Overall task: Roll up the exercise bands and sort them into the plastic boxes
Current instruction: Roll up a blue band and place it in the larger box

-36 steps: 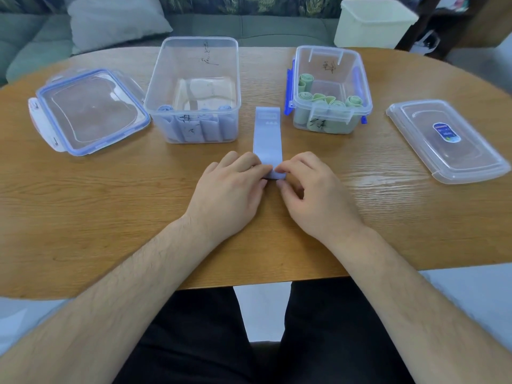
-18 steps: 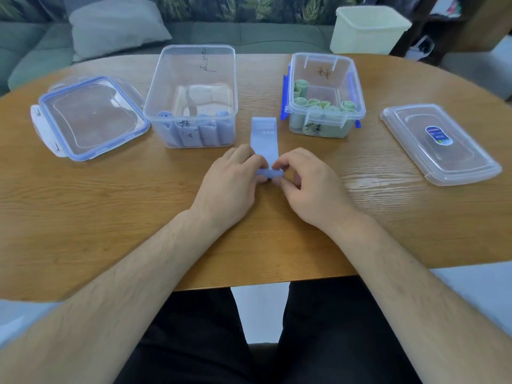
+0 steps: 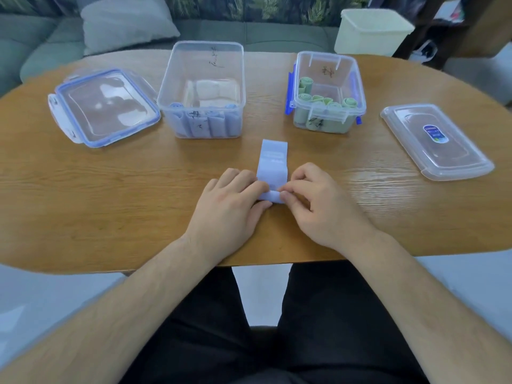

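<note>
— What do the hands have hold of?

— The person's left hand [image 3: 230,206] and right hand [image 3: 318,206] meet at the middle of the frame on a blue band [image 3: 273,164]. Its near end is wound into a small roll. The left fingers curl over that roll's left end; the right thumb and forefinger pinch its right end.

— Is the whole roll visible?

— No. The fingertips cover both ends, so only a short middle stretch shows. How many turns it has cannot be told.

— And the rest of the band?

— It lies flat on the table [image 3: 110,189], running from the roll toward the top of the frame: pale blue, with faint white print too blurred to read.

— The boxes?

— Above and left of the band stands a tall clear box [image 3: 203,51], open, with blue rolls [image 3: 205,124] upright along its near wall. They are hazy through the plastic, so their number is unclear. Above and right is a smaller clear box [image 3: 327,55] with blue clips, holding green rolls [image 3: 321,102]. Both carry handwritten marks that cannot be read.

— Anything further out?

— A blue-rimmed lid [image 3: 105,106] lies at the left and a clear lid [image 3: 435,139] with a blue sticker at the right. Behind the table, a cream bin [image 3: 371,31] sits at the upper right and a cushion [image 3: 124,23] at the upper left.
</note>
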